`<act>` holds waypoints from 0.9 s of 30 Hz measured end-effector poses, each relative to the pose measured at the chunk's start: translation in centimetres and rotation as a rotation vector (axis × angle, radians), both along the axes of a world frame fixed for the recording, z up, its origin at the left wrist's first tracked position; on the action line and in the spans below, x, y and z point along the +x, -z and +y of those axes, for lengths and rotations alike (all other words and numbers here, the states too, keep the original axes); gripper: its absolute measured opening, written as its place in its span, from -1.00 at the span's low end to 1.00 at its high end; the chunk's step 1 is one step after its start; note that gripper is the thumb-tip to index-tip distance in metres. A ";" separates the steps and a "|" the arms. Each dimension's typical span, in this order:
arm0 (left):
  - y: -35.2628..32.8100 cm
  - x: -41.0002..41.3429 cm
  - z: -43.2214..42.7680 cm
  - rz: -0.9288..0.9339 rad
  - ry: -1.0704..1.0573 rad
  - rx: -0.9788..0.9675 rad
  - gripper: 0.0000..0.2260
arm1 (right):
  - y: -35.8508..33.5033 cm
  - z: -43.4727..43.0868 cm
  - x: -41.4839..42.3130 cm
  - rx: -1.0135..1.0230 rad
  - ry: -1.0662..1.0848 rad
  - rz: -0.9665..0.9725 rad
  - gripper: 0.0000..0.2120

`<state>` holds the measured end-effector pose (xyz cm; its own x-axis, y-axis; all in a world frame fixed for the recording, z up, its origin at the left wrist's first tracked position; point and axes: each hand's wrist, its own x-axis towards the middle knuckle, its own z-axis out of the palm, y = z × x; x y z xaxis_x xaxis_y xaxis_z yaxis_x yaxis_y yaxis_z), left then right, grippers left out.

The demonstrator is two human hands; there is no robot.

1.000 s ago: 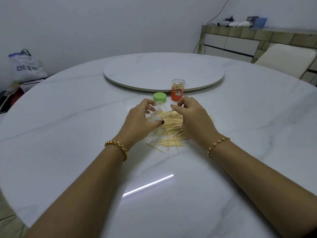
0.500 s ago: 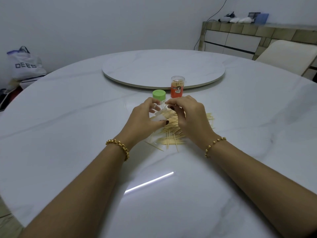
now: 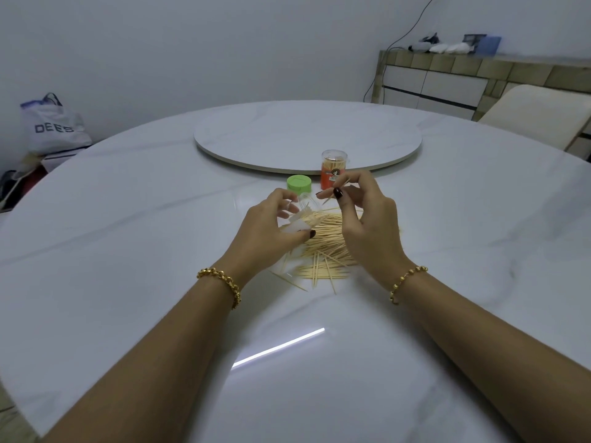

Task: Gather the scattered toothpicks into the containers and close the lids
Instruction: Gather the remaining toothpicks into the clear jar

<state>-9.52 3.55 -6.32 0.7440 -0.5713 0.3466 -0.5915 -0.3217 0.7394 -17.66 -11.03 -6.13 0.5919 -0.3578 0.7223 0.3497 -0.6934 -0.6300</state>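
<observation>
A pile of wooden toothpicks (image 3: 323,251) lies scattered on the white marble table (image 3: 128,238). My left hand (image 3: 268,231) grips a clear container (image 3: 299,227), tilted on its side, with toothpicks showing at its mouth. My right hand (image 3: 361,219) is raised just above the pile and pinches a toothpick (image 3: 335,195) between thumb and fingers. A green lid (image 3: 299,183) sits just beyond my left hand. Behind it stands an orange-labelled container (image 3: 333,169) full of toothpicks.
A round lazy Susan (image 3: 307,135) occupies the table's middle, right behind the orange container. A cream chair (image 3: 537,113) stands at the far right by a tiled cabinet. A white bag (image 3: 51,126) sits on the floor at the left.
My right hand has lifted off the pile with a pinched toothpick and risen toward the container's mouth. My left hand keeps holding the clear container in about the same place.
</observation>
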 end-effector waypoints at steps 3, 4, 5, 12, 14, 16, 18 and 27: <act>0.0 -0.1 0.0 -0.004 0.007 -0.012 -0.52 | 0.0 0.3 -0.2 0.064 -0.041 0.039 -0.87; 0.0 0.0 0.0 -0.003 0.008 -0.017 -0.52 | 0.2 0.3 -0.2 0.071 -0.053 0.061 -0.87; 0.0 0.0 0.0 -0.001 0.008 -0.024 -0.53 | 0.3 0.3 -0.2 0.069 -0.058 0.080 -0.86; 0.1 0.4 0.0 0.032 -0.013 -0.082 -0.53 | 0.8 0.3 -0.2 0.063 -0.060 0.104 -0.73; 0.1 0.5 0.0 0.045 -0.028 -0.095 -0.55 | 1.0 0.7 -0.5 0.050 -0.081 0.129 -0.69; 0.1 0.5 0.0 0.067 -0.039 -0.118 -0.58 | 1.3 1.2 -0.7 0.019 -0.131 0.181 -0.64; 0.1 0.5 0.0 0.090 -0.037 -0.142 -0.62 | 1.5 1.7 -0.6 -0.064 -0.175 0.245 -0.57; 0.2 0.4 0.0 0.090 -0.001 -0.110 -0.57 | 1.6 0.3 -0.1 -0.238 -0.121 0.242 -0.60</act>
